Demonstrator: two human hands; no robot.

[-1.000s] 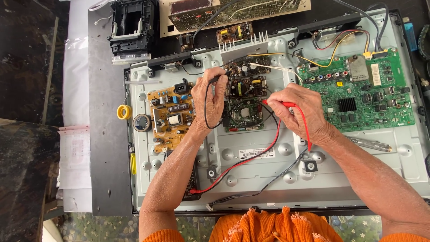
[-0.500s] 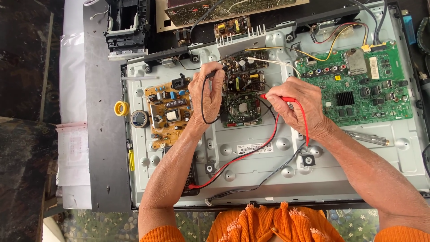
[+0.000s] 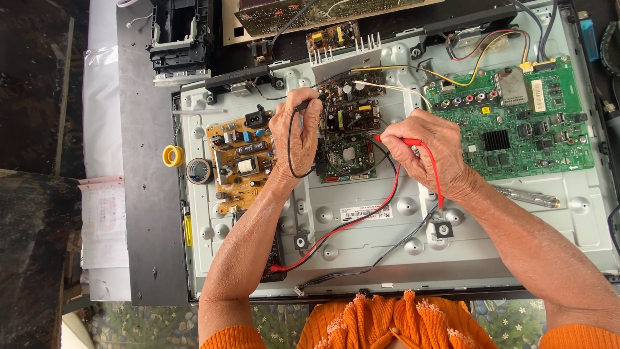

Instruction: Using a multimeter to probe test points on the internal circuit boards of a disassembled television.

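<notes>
My left hand grips a black test probe, its tip pointing at the top of a small dark circuit board in the middle of an opened flat-screen chassis. My right hand pinches a red test probe whose tip touches the same board's right side. A red lead and a black lead trail down across the metal back panel toward me.
A tan power board lies left of my left hand, a green main board to the right. A yellow tape roll and a grey roll sit at the panel's left edge. More boards and a black plastic frame lie beyond.
The view has shifted slightly downward. Both hands stay on the middle board; the red probe tip has nudged a little to the left.
</notes>
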